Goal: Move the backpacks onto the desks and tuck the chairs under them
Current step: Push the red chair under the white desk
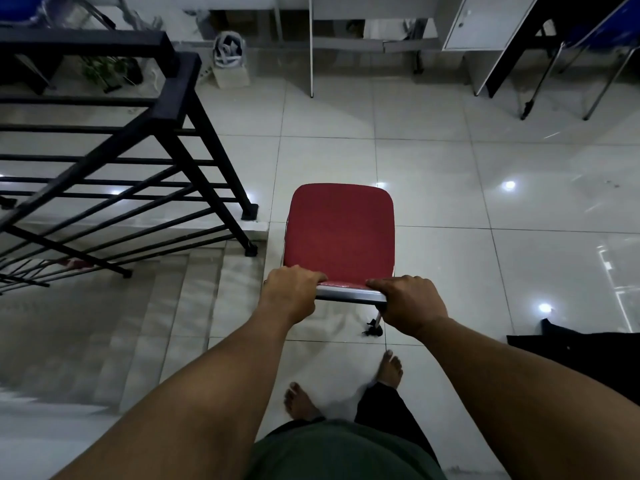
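**Head view: red chair held at its backrest, open floor**

- Chair (341,233): red padded seat, chrome frame, standing on the white tiled floor (450,168), just right of the top of the stairs (138,323). Well apart from the desks at the far wall. One rear leg tip showed below the right hand.
- Left hand (289,294): fingers curled closed over the left end of the chair's top rail (349,295), thumb side toward the person.
- Right hand (408,303): fingers wrapped closed over the rail's right end. Both arms were extended forward.
- Railing (166,98): black metal, horizontal bars, at the left around the stairwell; its foot posts stood just left of the chair.
- Desks: a white one (346,15) at the far wall, a slim white leg reaching the floor; a dark one (519,39) at upper right beside a white cabinet (485,22).
- Blue chair (602,32): at upper right, partly cut off by the frame.
- Bag (228,50): grey-and-white, on the floor by the far wall; whether a backpack, could not be told.
- Dark cloth (571,344): on the floor at right.
- Bare feet (389,367): on the tiles behind the chair.
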